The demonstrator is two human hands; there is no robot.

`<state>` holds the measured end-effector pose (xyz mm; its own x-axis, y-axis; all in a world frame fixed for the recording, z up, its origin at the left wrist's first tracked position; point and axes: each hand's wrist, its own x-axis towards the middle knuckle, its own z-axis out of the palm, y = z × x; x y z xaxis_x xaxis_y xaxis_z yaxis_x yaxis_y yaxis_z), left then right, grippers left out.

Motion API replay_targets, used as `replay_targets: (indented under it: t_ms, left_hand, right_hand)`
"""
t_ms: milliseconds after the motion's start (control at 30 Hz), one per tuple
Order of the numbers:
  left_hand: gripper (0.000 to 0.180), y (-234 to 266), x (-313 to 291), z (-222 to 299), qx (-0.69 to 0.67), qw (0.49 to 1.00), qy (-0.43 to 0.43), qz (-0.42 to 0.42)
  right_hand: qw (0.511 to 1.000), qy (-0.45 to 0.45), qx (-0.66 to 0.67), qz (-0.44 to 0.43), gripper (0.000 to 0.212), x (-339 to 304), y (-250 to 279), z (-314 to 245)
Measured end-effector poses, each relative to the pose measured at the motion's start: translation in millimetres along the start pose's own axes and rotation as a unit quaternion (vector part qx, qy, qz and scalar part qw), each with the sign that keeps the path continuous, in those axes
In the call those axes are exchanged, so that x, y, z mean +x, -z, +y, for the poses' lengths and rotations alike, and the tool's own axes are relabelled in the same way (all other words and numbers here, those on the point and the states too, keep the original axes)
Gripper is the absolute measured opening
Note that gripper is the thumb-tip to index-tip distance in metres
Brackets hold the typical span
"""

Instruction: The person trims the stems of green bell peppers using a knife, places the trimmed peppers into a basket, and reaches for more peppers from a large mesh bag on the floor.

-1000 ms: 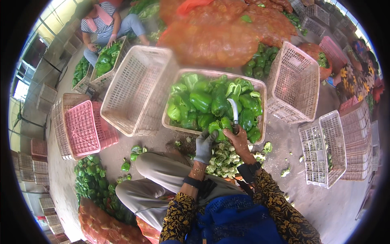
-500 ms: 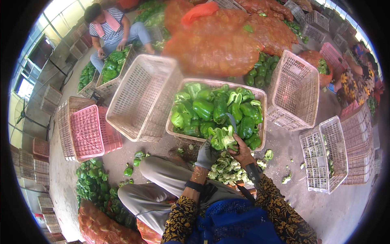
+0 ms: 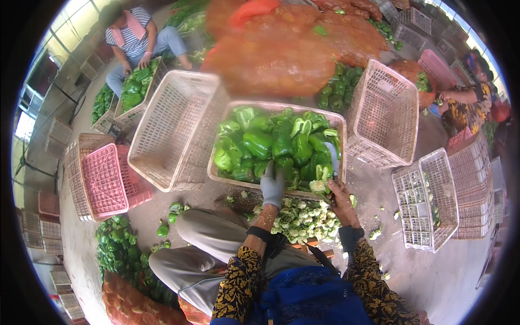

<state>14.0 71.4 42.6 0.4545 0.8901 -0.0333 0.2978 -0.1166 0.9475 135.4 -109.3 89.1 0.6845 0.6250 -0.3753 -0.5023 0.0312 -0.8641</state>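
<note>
A pale plastic crate (image 3: 273,103) in front of me is full of green bell peppers (image 3: 257,143), some cut open. My left hand (image 3: 272,189), in a grey glove, is at the crate's near edge with fingers stretched apart over the peppers, gripping nothing. To the right, my right hand (image 3: 341,201) is closed round a knife whose curved blade (image 3: 332,155) points up over the crate's near right corner. A pale green pepper core (image 3: 320,185) is by the right fingers; whether they hold it too is unclear. Below, a heap of cut pepper cores (image 3: 306,221) lies between the crate and my lap.
Pale crates stand left (image 3: 176,130) and right (image 3: 384,114); a pink crate (image 3: 111,177) leans farther left. Orange net sacks (image 3: 271,65) fill the far side. Loose peppers (image 3: 116,244) lie by my left knee. A person (image 3: 138,40) sits at the far left beside peppers.
My hands have come apart. The left has let go of the cut pepper and now reaches over the crate; the right, with the knife, has shifted right. The view has turned slightly.
</note>
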Motion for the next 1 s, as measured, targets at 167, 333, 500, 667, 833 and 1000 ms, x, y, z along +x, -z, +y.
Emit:
replay_targets:
  t_ms: [167,333,500,667,833,1000]
  left_hand:
    - [0.041,8.4,-23.2,-3.9,-0.283,0.958,0.036,-0.033]
    - [0.042,13.8,-55.2,12.6,-0.241,0.955,-0.103,-0.140]
    - [0.051,21.0,-61.3,2.8,-0.472,0.863,0.044,-0.177]
    - [0.070,16.4,-53.4,-21.7,-0.159,0.977,-0.055,-0.128]
    - [0.069,31.3,-69.1,-0.3,0.108,0.977,-0.137,-0.121]
    - [0.072,27.8,-68.6,-19.8,-0.148,0.983,-0.029,-0.102]
  right_hand:
    - [0.980,-0.118,0.148,-0.060,0.035,-12.5,-26.6,1.6]
    - [0.970,-0.141,0.143,-0.134,0.026,-0.5,-57.7,43.2]
    - [0.944,0.165,-0.272,-0.091,0.028,-16.6,-76.0,15.0]
    - [0.873,0.292,-0.357,-0.157,0.046,-31.5,-79.2,-6.9]
    - [0.842,0.252,-0.408,-0.248,0.051,-20.9,-73.8,4.3]
    - [0.857,0.144,-0.456,-0.193,0.044,-28.7,-88.2,7.3]
